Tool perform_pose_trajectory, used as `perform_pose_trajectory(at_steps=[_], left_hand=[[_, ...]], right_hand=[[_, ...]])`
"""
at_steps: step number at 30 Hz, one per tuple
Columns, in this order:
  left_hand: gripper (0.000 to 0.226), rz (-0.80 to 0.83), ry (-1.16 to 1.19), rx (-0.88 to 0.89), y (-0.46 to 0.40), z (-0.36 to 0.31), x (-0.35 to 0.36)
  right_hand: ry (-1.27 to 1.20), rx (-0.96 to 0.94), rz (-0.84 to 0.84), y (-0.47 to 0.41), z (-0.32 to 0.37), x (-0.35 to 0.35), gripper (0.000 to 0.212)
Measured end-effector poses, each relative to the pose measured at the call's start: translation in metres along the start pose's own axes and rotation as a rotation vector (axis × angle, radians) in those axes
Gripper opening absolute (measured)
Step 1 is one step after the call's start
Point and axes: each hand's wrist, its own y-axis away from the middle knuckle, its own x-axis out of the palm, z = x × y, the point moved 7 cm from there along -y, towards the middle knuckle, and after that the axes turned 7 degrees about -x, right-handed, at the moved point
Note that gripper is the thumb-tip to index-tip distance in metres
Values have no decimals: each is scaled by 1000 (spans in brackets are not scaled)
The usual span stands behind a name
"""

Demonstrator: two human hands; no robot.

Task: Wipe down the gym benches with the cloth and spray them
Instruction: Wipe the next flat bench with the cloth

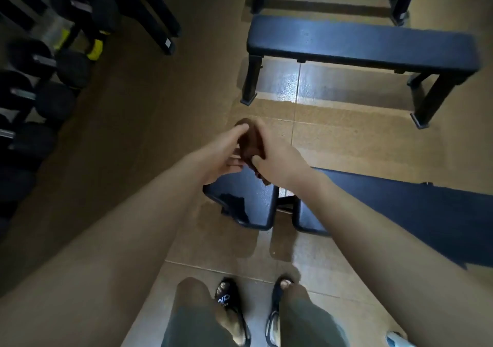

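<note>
The brown cloth (249,143) is bunched between both hands above the near bench (244,202). The left hand (224,157) and right hand (277,160) both grip it, apparently folding it. Flatten it into a pad before wiping the bench lengthwise.

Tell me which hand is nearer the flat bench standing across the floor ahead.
Right. The right hand grips the brown cloth on the side towards the flat bench; the left hand holds the cloth's other side, farther from that bench. Neither touches it.
</note>
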Motion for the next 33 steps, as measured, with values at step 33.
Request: perform_pose_trajectory(at_steps=[33], left_hand=[[33, 302, -218, 42, -102, -298, -341]], right_hand=[[-1228, 460, -247, -339, 170, 12, 40]])
